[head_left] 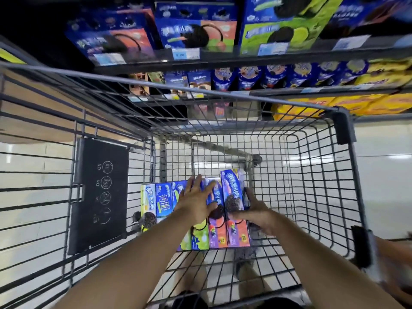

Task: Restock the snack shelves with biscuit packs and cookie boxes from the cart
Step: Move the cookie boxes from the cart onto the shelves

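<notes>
Several blue cookie boxes (163,202) lie side by side on the floor of a wire shopping cart (316,166). My left hand (196,201) rests flat on the middle boxes with its fingers spread. My right hand (254,210) grips the rightmost box (234,197), a blue and purple one that is lifted a little above its neighbours. Shelves (223,61) beyond the cart hold more blue cookie boxes (196,30) and round biscuit packs (247,78).
A black plastic flap (100,192) with warning icons hangs on the cart's left inner wall. Yellow packs (334,105) fill a lower shelf at right. White floor tiles show through the cart mesh. Another person's arm (394,248) shows at the right edge.
</notes>
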Motion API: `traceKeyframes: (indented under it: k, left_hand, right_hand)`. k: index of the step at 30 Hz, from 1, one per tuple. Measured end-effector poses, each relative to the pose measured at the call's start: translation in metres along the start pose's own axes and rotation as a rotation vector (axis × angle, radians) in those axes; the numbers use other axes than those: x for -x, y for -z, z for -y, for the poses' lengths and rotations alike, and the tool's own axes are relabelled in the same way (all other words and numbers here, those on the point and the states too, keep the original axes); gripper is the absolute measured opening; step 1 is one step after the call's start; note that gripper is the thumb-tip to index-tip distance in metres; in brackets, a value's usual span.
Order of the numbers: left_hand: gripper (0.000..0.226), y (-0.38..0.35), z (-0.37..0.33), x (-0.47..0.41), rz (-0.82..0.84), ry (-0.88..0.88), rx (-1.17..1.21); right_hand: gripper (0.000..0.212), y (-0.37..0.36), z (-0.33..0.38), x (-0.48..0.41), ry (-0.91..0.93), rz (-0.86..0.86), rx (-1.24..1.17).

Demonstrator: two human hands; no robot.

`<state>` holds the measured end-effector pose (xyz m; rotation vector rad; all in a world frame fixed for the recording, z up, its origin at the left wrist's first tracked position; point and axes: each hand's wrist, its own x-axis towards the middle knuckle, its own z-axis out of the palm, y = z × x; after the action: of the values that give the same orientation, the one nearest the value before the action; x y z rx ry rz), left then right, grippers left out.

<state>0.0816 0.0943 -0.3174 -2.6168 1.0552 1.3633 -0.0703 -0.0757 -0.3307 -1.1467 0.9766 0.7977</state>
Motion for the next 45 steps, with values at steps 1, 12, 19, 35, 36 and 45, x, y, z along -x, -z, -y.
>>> traceKeyframes:
  k: [1,12,19,35,36,45]
  left_hand:
    - [0.071,0.012,-0.007,0.003,-0.021,0.026,0.122]
    - [0.083,0.222,-0.082,0.109,0.053,-0.024,1.49]
    - [0.06,0.322,-0.098,0.191,-0.193,-0.143,1.523]
    - [0.072,0.471,-0.091,0.325,-0.921,-0.437,1.625]
    - [0.076,0.483,-0.091,0.335,-0.947,-0.478,1.537]
    - [0.025,0.6,-0.097,0.399,-1.171,-0.466,0.617]
  right_hand:
    - [0.147,0.003,0.007,0.01,0.02,0.001,-0.003]
    - [0.113,0.035,0.179,0.21,0.171,0.168,0.173]
    - [0.069,0.013,0.279,0.324,0.387,0.156,0.246]
    - [0.052,-0.018,0.384,0.461,0.854,-0.017,-0.103]
    - [0.053,-0.017,0.394,0.472,0.913,-0.041,-0.077]
    - [0.116,0.014,0.488,0.576,1.325,-0.314,0.28]
